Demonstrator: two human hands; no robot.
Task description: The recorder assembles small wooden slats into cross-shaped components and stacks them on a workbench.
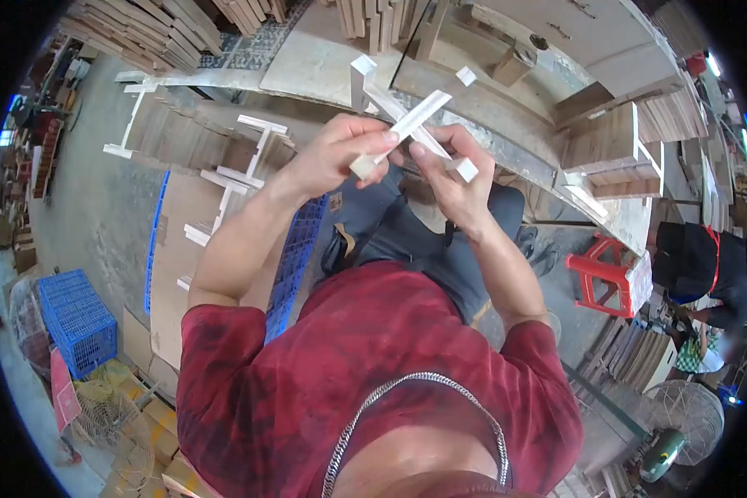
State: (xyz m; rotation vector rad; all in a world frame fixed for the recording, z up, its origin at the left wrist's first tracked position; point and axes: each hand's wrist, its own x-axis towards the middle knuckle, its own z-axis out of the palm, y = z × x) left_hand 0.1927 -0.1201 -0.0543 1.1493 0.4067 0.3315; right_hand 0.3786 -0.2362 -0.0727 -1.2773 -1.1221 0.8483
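Left hand [332, 153] closed around pale wooden strip [407, 126]; right hand [448, 178] gripping crossing wooden strip [390, 104], above tabletop [473, 116], red stool [602, 278] nearby.

A woodworking shop seen from above: a grey concrete floor [91, 207] runs down the left side, strewn with white-edged wooden frames [249, 158]. Stacks of cut timber boards [141, 29] line the upper left, with more planks [689, 116] piled at right. A long, dusty workbench [490, 116] crosses the top of the scene. A blue plastic crate [75, 319] stands at lower left near flattened cardboard [149, 407], and a red plastic stool [602, 282] sits at right. A floor fan [681, 415] stands at lower right. Another person in dark clothing [697, 266] works by the right edge. Daylight brightens the far left.
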